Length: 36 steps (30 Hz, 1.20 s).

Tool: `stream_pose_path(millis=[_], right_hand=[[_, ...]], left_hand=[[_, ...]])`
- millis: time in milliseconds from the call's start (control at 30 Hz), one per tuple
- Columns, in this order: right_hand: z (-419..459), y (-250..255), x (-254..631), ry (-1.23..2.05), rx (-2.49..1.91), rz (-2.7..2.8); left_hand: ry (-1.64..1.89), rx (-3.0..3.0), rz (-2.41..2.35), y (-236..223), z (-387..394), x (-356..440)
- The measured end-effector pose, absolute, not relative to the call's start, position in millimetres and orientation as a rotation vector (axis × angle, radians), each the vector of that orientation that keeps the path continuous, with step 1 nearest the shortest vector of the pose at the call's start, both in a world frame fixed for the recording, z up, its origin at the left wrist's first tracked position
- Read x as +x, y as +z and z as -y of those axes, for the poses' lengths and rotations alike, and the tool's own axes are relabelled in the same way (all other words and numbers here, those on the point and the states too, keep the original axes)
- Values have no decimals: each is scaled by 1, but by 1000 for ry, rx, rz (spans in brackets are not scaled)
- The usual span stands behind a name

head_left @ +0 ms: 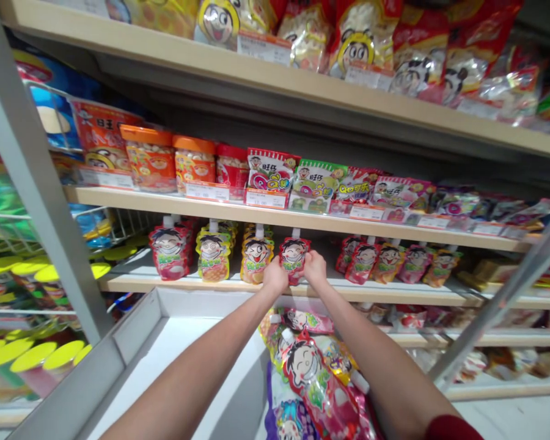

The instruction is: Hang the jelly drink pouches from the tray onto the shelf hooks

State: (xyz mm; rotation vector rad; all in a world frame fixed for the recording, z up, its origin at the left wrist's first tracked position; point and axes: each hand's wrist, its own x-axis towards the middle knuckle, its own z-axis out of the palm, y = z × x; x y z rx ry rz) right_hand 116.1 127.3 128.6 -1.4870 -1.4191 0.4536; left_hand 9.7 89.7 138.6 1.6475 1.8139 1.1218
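Note:
A red jelly drink pouch [294, 256] with a white spout and a cartoon face stands upright at the front of the lower shelf. My left hand [275, 276] grips its left edge, fingers curled. On its right edge, my right hand [315, 267] closes in the same way. Just left of my left hand stands a yellow pouch [256, 256]. Below my arms, a white box [178, 366] holds a pile of loose pouches, with a large red pouch [318, 382] on top.
Farther left stand another yellow pouch [213, 253] and a red pouch [169, 252]; several pouches [365, 261] line the right side. The shelf above [238, 211] carries jars [149, 159] and candy bags. A metal post [41, 165] rises at left, and a slanted one [499, 305] at right.

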Motion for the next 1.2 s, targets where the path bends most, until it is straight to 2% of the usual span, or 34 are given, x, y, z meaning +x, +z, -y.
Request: stream_pose_path(millis=[367, 533, 733, 833, 1000, 1200], right_hand=[[-143, 123, 127, 401, -1469, 1421], [-102, 118, 140, 316, -1421, 1516], [-9, 78, 158, 579, -1346, 1874], [21, 66, 164, 575, -1387, 1990], [33, 63, 163, 537, -1561, 1925], [30, 55, 160, 643, -1506, 1827]], left_hand=[[1027, 1651, -1808, 136, -97, 13], [1075, 1718, -1661, 113, -64, 4], [915, 1747, -1591, 66, -2, -7], [852, 1745, -1620, 48, 15, -10], [800, 1486, -1621, 38, 24, -4], [842, 1227, -1478, 34, 31, 6]])
